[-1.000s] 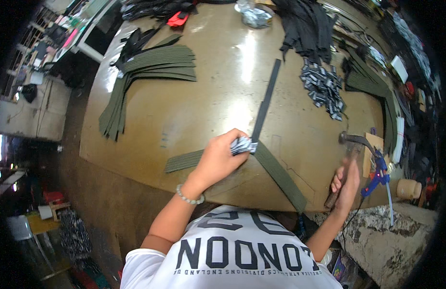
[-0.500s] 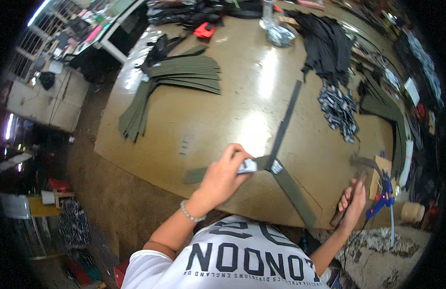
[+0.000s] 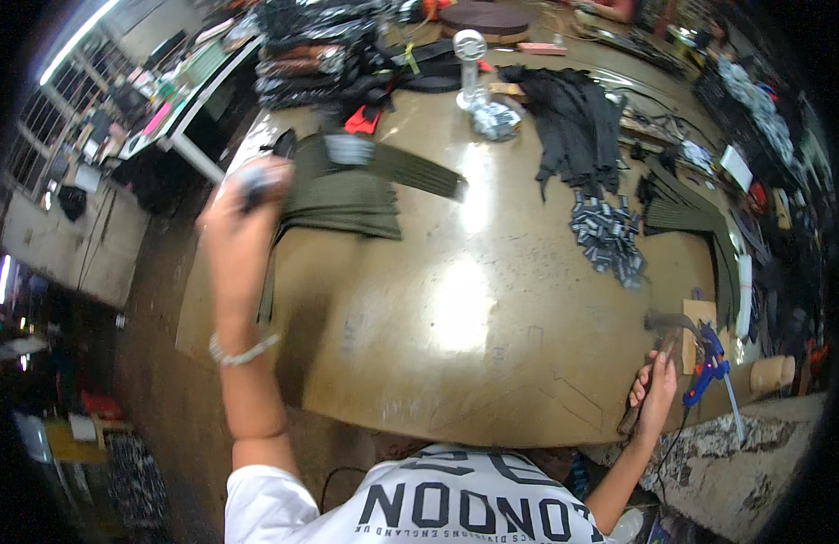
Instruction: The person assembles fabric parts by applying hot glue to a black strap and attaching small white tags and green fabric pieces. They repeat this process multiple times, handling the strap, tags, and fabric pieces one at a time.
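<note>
My left hand (image 3: 242, 204), smeared by motion, is raised at the left beside a pile of olive-green webbing straps (image 3: 338, 204). Something dark shows at its fingers, but I cannot make out whether it is held. On top of the pile lies an olive strap (image 3: 410, 170) with a blurred pale label (image 3: 349, 150) at one end. At the right edge of the table my right hand (image 3: 652, 390) is closed round the wooden handle of a hammer (image 3: 671, 343). The hammer's dark curved head points away from me, next to a blue glue gun (image 3: 709, 363).
The brown table (image 3: 437, 390) carries black straps (image 3: 569, 118), a heap of small grey-black pieces (image 3: 608, 236) and more olive straps (image 3: 687, 213) on the right. A clear bag (image 3: 494, 121) and a small white fan (image 3: 470, 68) stand at the back. Stacked black-wrapped bundles (image 3: 301, 68) sit far left.
My left hand has swung from the table's front to the far left. The olive-and-black strap piece has left the front of the table. My right hand keeps the hammer in about the same place.
</note>
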Available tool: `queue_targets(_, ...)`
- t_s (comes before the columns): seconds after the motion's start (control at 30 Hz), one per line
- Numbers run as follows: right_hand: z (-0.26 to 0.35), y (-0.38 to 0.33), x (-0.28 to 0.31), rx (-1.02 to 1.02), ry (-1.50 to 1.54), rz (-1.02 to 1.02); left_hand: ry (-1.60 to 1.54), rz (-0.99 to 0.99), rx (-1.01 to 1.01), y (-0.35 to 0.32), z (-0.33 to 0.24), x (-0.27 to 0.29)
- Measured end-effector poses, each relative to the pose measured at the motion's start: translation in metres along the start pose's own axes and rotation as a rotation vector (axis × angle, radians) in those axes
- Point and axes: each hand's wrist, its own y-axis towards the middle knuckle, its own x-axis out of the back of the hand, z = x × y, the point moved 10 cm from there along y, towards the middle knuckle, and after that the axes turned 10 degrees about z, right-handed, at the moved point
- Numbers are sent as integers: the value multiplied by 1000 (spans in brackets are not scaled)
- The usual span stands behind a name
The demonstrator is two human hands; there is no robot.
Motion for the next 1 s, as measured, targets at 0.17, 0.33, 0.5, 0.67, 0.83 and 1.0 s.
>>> queue_targets(0.17,1,0,-6,-15,4,-3,-37,-109,462,-27,180,67)
queue_targets(0.33,2,2,-11,-15,22,22,327,-149,508,-34,228,36)
queue_targets(0.5,5,2,-13,-13,-1,27,-50,42,17,38,68,-119)
queue_targets(0.67,27,-5,-8,59,-632,-90,-31,575,29,40,-45,-329)
queue_targets(0.83,71,-17,-19,330,-1192,-139,62,481,-92,40,-62,-352)
queue_targets(1.0,107,-28,-58,558,-1217,-209,88,405,-334,3,-92,-276)
